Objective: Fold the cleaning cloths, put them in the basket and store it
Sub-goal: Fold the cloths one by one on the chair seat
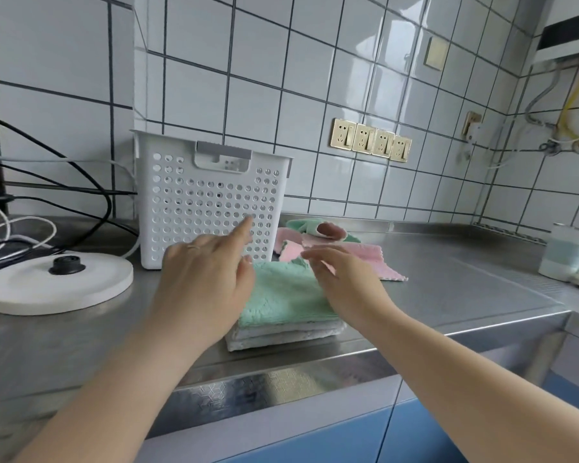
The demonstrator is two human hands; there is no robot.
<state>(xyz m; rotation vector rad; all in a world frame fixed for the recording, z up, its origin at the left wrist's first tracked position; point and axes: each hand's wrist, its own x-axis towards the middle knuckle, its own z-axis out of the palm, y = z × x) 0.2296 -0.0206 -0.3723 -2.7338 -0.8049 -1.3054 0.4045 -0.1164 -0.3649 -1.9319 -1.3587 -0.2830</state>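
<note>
1. Table (448, 289): a steel surface running along a tiled wall. It carries every item of the task, with the work kept near the front edge within easy reach.
2. Basket (211, 202): white, perforated, upright at the back against the wall, handle slot facing the person. It stands just behind the stack, apparently so finished cloths can be lifted straight in. Its contents cannot be made out through the holes.
3. Kettle base (57, 284): a white round disc to the left of the basket, its cables trailing behind it. It is not part of the task.
4. Folded stack (284, 315): a green cloth lies squared on top of pale grey-white folded cloths near the table's front edge, which suggests folding is partly done.
5. Unfolded cloths (341, 248): pink and green pieces lie crumpled to the right of the basket, behind the stack, awaiting their turn. None is in a hand.
6. Left hand (204, 279): at the stack's left edge, index finger extended toward the basket wall, the other fingers relaxed, gripping nothing.
7. Right hand (345, 279): above the stack's right side, fingers (310, 256) loosely spread and holding nothing. Contact with the green cloth cannot be confirmed, as the hand is blurred.
8. Judgement: both hands appear placed to square up the stack or to reach for the next cloth.
</note>
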